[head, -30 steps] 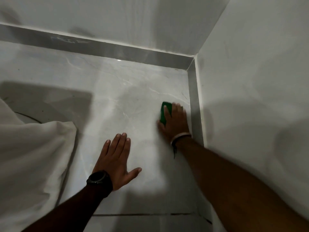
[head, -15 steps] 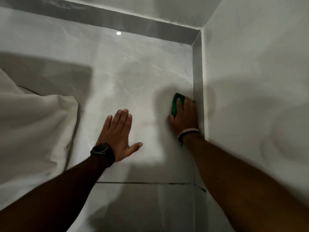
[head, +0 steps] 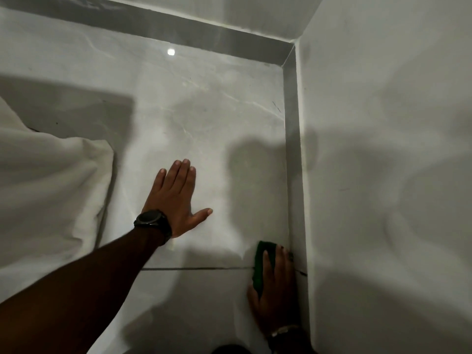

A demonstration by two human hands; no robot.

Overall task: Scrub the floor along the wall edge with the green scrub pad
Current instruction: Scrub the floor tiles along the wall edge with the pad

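A person's right hand (head: 277, 287) presses a green scrub pad (head: 261, 264) flat against glossy, grey-veined marble floor tile (head: 204, 118), fingers spread over its top — the pad's long axis running parallel to the grey skirting strip (head: 292, 149) just beside it, its far end pointing toward the room's corner. The pad, coarse and rectangular, straddles a dark grout line (head: 199, 268). The left hand (head: 176, 200), wearing a black watch (head: 152, 221), lies open and flat on the tile, holding nothing. Rumpled white cloth (head: 51, 190) lies at left; a matte white wall (head: 383, 149) rises at right.
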